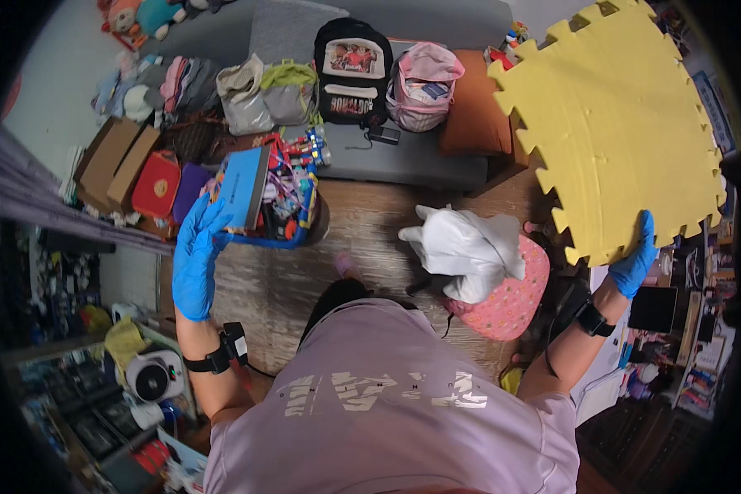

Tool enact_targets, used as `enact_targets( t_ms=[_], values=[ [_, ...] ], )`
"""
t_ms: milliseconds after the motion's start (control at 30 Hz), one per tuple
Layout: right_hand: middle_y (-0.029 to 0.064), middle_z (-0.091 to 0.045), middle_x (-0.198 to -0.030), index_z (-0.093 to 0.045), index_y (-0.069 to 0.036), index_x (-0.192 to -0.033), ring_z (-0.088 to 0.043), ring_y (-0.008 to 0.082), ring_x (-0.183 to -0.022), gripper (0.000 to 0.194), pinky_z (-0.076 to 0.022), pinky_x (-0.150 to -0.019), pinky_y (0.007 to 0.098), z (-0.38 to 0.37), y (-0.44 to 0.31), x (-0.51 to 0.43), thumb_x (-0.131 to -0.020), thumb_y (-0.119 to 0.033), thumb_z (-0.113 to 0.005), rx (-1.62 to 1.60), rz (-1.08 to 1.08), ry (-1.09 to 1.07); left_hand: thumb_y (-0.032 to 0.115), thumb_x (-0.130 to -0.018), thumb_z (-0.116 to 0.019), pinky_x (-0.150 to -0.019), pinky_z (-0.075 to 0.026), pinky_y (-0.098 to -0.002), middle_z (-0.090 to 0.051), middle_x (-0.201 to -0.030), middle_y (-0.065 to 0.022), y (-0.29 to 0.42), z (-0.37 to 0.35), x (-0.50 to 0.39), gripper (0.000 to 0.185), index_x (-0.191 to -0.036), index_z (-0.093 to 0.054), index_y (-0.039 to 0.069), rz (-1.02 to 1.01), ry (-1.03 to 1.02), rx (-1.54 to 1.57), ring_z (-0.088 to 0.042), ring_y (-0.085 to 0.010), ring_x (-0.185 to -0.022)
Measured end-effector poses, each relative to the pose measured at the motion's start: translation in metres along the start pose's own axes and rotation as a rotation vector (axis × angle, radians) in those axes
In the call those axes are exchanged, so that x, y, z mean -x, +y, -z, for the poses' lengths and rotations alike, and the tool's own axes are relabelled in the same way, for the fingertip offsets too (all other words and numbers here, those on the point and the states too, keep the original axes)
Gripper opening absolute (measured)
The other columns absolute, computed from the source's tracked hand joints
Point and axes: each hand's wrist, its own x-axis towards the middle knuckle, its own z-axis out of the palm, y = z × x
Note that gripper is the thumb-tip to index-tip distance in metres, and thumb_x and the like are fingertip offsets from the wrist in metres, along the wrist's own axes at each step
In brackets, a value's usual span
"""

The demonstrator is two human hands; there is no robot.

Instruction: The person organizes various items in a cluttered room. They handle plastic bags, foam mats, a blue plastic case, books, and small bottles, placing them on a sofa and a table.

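My right hand, in a blue disposable glove, grips the lower edge of a yellow interlocking foam floor tile. The tile is held up at the right, and its thumb-side face shows toothed edges all round. My left hand, also gloved in blue, is raised at the left with its fingers extended. I see nothing held in it. Its fingertips are close to a blue flat book or folder, which lies on top of a blue-rimmed toy basket; whether they touch, I cannot tell.
A grey sofa carries a black backpack, a pink backpack and an orange cushion. A pink patterned chair seat holds a white plastic bag. Cardboard boxes stand left; a desk stands right.
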Motion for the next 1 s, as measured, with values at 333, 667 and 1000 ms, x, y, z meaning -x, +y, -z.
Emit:
enact_targets(
  t_ms=[333,667,1000],
  values=[
    [0.0092,-0.058,-0.122,-0.047,-0.004,-0.132,-0.059,0.0205,-0.108,0.06,-0.0489,-0.093,0.0338,-0.147,-0.056,0.001,-0.078,-0.007,-0.074,0.164,0.367,0.105,0.045,-0.089,-0.061,-0.101,-0.039,-0.0359,-0.05,-0.135,-0.0111,0.038,0.047,-0.132,0.074,-0.143,-0.034,0.002,-0.083,-0.28,0.064,-0.055,-0.0183,-0.114],
    [0.0087,-0.064,-0.109,-0.057,-0.002,-0.117,-0.064,0.0211,-0.093,0.047,-0.0541,-0.079,0.035,-0.297,-0.063,-0.073,-0.076,-0.009,-0.077,0.2,0.709,-0.064,0.055,-0.09,-0.053,-0.096,-0.044,-0.0355,-0.051,-0.133,-0.016,0.06,0.071,-0.18,0.078,-0.141,-0.035,-0.001,-0.132,-0.193,0.154,-0.057,-0.0201,-0.109],
    [0.0094,-0.063,-0.11,-0.055,0.0,-0.117,-0.063,0.0194,-0.095,0.051,-0.0508,-0.084,0.0307,-0.395,0.035,-0.224,-0.072,-0.002,-0.079,0.162,0.748,-0.189,0.044,-0.091,-0.055,-0.091,-0.046,-0.0348,-0.055,-0.127,-0.0125,0.055,-0.03,-0.357,0.064,-0.136,-0.043,0.0,-0.054,-0.172,0.191,-0.058,-0.022,-0.106]
  ],
)
